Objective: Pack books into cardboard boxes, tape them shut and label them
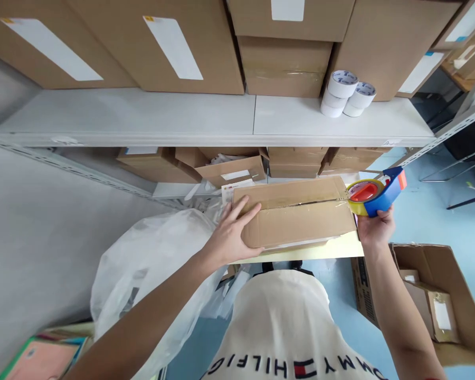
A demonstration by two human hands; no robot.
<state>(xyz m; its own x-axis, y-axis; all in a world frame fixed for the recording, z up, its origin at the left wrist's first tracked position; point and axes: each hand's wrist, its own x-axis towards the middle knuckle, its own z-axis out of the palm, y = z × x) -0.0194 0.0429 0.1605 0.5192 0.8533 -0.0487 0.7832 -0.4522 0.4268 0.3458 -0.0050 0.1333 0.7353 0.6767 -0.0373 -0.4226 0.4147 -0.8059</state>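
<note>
A closed cardboard box (pixel 296 216) lies on a pale yellow tabletop (pixel 340 248), its long top seam running left to right. At its left end my left hand (pixel 233 229) grips the box, fingers spread over the top and thumb along the near edge. My right hand (pixel 376 227) is closed around a blue tape dispenser (pixel 386 192) at the box's right end. The dispenser carries a yellow-edged roll of tape (pixel 364 191) and touches or nearly touches the box there. Clear tape shows at that end of the seam. Some right fingers are hidden under the dispenser.
Above stands a grey shelf (pixel 162 119) with large cartons (pixel 182 47) and several white tape rolls (pixel 342 87). Open boxes (pixel 233 169) fill the lower shelf. A big plastic bag (pixel 150 258) bulges at left. An open carton (pixel 459 295) sits on the floor at right.
</note>
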